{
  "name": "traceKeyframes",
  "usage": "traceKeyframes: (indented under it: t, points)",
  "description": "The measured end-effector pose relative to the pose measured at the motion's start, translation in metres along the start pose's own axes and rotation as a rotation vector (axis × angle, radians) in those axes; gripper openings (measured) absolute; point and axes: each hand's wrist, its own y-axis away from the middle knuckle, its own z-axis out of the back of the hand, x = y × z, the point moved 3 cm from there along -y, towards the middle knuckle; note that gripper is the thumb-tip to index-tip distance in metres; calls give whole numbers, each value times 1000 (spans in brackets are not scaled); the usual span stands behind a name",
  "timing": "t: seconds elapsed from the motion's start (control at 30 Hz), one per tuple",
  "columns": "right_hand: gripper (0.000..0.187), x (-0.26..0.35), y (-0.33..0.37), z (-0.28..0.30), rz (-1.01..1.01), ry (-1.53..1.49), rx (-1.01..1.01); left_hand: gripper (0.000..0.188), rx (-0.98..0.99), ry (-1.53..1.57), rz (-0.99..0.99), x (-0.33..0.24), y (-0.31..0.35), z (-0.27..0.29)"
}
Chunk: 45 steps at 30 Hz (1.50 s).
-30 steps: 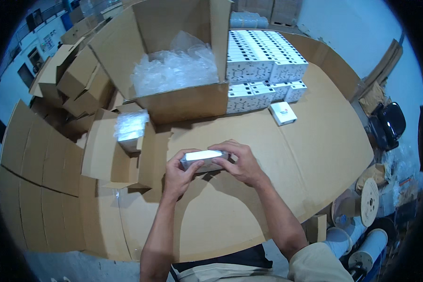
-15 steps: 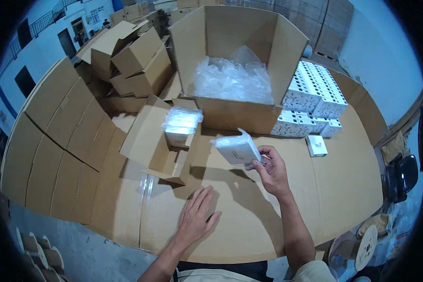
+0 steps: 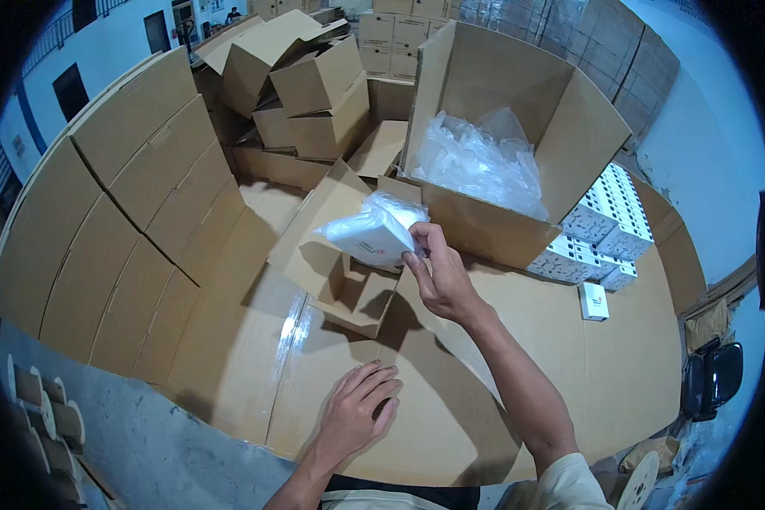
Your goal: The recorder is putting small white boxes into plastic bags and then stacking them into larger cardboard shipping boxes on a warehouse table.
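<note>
Pinched at one end by my right hand (image 3: pixel 438 272) is a small white box in a clear plastic bag (image 3: pixel 374 240). It hovers over an open cardboard carton (image 3: pixel 370 319), partly covering other plastic-wrapped boxes (image 3: pixel 397 206) inside that carton. The near part of the carton shows a bare inner wall. My left hand (image 3: pixel 361 408) rests on the cardboard-covered tabletop (image 3: pixel 331 357), fingers stretched out and slightly curved, with nothing in it.
A big open carton (image 3: pixel 484 217) behind holds crumpled clear plastic bags (image 3: pixel 484 161). Stacked white patterned boxes (image 3: pixel 608 212) stand at right, one single white box (image 3: pixel 594 302) in front. Closed cartons (image 3: pixel 136 229) form a wall at left; empty cartons (image 3: pixel 306 93) pile up behind.
My right hand has carried the bagged white box leftward, from above the table to over the open carton. My left hand stays on the tabletop. The view has turned left.
</note>
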Motion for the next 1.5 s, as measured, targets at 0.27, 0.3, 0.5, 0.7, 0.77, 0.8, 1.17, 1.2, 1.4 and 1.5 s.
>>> traceKeyframes:
  t: [0.27, 0.3, 0.5, 0.7, 0.77, 0.8, 1.17, 1.2, 1.4, 1.5]
  points:
    - [29, 6, -6, 10, 54, 199, -13, 25, -3, 15, 4, 2, 0, 4]
    - [31, 4, -6, 12, 2, 141, -4, 25, -1, 18, 8, 2, -1, 4]
    - [32, 1, 3, 17, -10, 154, -3, 24, -1, 14, 0, 4, -1, 3]
    - [27, 9, -2, 11, 117, 247, -72, 24, -15, 36, 10, 5, -1, 3]
    - [26, 13, -4, 7, 149, 288, -75, 24, -15, 36, 14, 6, 0, 3]
    - [26, 14, -5, 5, 125, 304, -81, 24, -14, 40, 15, 6, 0, 3]
    - [25, 19, -20, -9, 60, 429, 9, 24, -8, 49, 25, 5, 0, 4]
    - [27, 18, -21, -10, 52, 482, 72, 25, -7, 46, 29, 5, -1, 4]
    - [20, 16, -35, -18, -51, 621, 160, 25, -4, 43, 28, 5, -2, 5]
    - [14, 14, -35, -22, -87, 655, 132, 24, 0, 25, 25, 5, -2, 5]
